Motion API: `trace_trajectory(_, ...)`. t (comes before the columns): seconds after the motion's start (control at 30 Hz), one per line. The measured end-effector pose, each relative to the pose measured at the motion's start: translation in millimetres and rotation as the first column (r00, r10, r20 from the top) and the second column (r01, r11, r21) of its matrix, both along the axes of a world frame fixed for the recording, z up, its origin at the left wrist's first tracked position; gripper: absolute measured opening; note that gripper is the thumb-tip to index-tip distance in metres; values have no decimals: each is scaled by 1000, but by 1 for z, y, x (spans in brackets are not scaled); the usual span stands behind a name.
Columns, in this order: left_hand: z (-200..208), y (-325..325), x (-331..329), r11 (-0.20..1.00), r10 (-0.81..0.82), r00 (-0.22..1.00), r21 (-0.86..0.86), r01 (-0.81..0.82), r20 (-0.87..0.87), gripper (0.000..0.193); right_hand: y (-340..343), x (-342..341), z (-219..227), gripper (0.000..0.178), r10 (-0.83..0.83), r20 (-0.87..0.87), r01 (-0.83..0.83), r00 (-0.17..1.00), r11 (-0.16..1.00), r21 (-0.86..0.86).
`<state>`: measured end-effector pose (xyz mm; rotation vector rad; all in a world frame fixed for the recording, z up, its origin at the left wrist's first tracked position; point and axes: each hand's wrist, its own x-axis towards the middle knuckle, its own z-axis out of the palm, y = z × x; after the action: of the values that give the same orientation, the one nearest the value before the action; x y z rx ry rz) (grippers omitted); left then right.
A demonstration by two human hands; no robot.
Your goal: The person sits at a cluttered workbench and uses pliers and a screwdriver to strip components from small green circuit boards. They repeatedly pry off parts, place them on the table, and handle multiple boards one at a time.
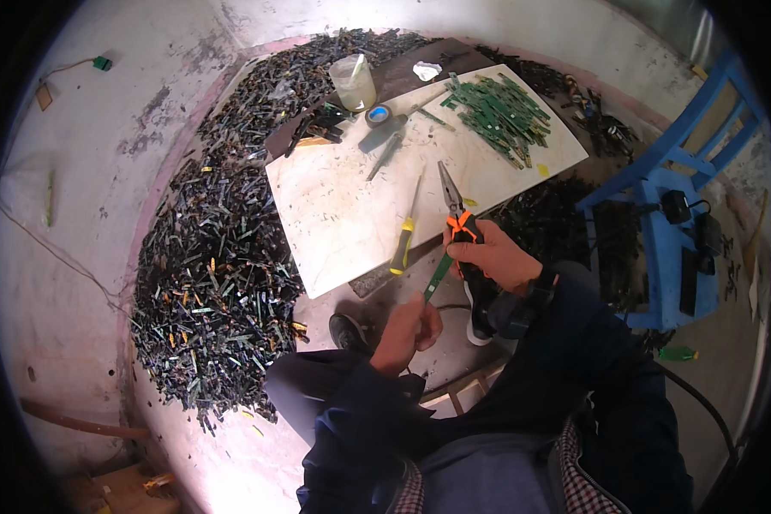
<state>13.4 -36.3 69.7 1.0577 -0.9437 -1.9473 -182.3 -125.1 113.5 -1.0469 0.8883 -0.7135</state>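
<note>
My right hand (495,257) grips the orange-and-black handles of long-nosed pliers (454,210), whose jaws point away over the white board (343,214). My left hand (409,330) pinches the lower end of a thin green circuit strip (438,276), which slants up toward the pliers' handles. A yellow-handled screwdriver (404,240) lies on the board just left of the pliers. At the board's far right sits a heap of green circuit strips (499,111).
A big mound of dark circuit strips (223,257) covers the floor to the left and behind. On the board's far edge stand a plastic cup (353,82), a tape roll (378,115) and dark tools (317,124). A blue wooden chair (672,206) stands at right.
</note>
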Motion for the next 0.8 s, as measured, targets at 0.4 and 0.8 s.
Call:
trace_trajectory(0.4,-11,-6,20,936,325,946,-142,-321,5,49,-63,19,4,40,-710,-502,168,494,644,-747)
trace_trajectory(0.8,1,-38,53,879,476,879,-67,-473,40,44,-95,4,-30,36,-766,-617,-156,181,597,-787)
